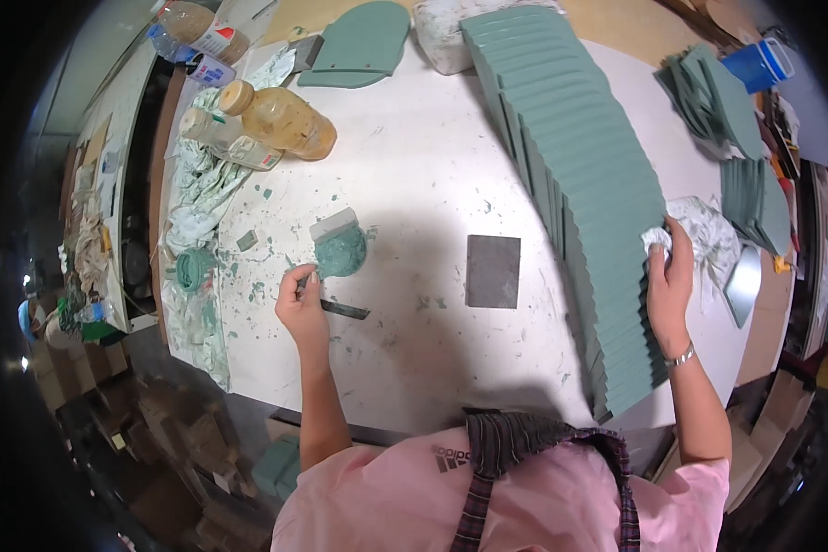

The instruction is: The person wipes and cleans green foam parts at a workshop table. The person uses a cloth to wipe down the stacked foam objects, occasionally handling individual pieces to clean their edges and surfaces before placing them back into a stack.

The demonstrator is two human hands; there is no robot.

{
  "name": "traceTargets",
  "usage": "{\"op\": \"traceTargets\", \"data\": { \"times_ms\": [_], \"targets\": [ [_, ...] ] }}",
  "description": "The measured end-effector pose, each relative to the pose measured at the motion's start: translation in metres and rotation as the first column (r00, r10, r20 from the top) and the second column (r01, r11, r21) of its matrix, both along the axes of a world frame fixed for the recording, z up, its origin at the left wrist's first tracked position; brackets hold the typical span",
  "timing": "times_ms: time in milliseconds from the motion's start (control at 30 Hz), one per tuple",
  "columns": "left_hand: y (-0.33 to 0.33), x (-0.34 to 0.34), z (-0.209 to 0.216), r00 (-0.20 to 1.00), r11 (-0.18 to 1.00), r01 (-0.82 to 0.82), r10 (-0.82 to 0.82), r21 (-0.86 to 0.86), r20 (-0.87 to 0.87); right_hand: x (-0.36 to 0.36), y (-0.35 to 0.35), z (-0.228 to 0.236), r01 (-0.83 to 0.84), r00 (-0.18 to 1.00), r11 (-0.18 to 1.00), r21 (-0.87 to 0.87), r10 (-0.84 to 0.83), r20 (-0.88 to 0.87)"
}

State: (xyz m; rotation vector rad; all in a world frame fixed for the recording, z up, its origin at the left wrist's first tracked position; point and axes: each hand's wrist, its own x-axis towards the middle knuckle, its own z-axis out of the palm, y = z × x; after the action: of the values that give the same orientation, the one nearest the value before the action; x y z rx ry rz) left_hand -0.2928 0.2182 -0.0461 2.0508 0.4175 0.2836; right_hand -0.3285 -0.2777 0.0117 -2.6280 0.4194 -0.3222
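My left hand (302, 305) is closed in a pinch, and a dark flat strip (345, 311) sticks out from beside its fingers. Just beyond them lies a mound of wet green putty (342, 254) with a pale scraper blade (334, 224) along its far edge. My right hand (672, 290) has its fingers bent round a crumpled white cloth (655, 239), against the right edge of a long overlapping row of green panels (575, 156). Between my hands, a dark grey rectangular block (494, 271) lies flat on the white table (405, 175).
Bottles with amber liquid (290, 122) lean at the far left, beside smeared plastic sheeting (193, 184) and a green-crusted cup (193, 270). A rounded green panel (359, 46) lies at the back. More green panels (754, 202), a blue container (757, 64) and crumpled white wrapping (706, 241) occupy the right side.
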Motion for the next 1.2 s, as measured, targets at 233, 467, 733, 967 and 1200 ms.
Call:
{"op": "traceTargets", "data": {
  "times_ms": [233,467,733,967,1200],
  "targets": [
    [-0.022,0.014,0.039,0.952,0.851,0.064,-0.208,0.521,0.223,0.002,-0.064,0.022,0.248,0.941,0.934,0.258,-0.296,0.166],
    [-0.234,0.005,0.124,0.576,0.463,0.813,-0.731,-0.353,0.366,-0.026,0.017,0.175,-0.057,0.857,0.751,0.658,-0.301,0.418],
    [-0.292,-0.024,0.129,0.389,0.026,0.592,-0.885,-0.806,0.257,-0.105,0.039,0.157,-0.541,0.779,0.699,0.468,0.206,0.593],
    [-0.297,0.013,0.137,0.492,0.528,0.813,-0.848,0.244,0.198,-0.134,-0.051,0.059,-0.206,0.968,0.908,0.365,0.134,0.211],
    [-0.335,0.006,0.098,0.381,0.414,0.761,-0.909,0.499,0.173,-0.068,-0.079,0.052,-0.333,0.937,0.708,0.623,0.171,0.306]
  ]
}}
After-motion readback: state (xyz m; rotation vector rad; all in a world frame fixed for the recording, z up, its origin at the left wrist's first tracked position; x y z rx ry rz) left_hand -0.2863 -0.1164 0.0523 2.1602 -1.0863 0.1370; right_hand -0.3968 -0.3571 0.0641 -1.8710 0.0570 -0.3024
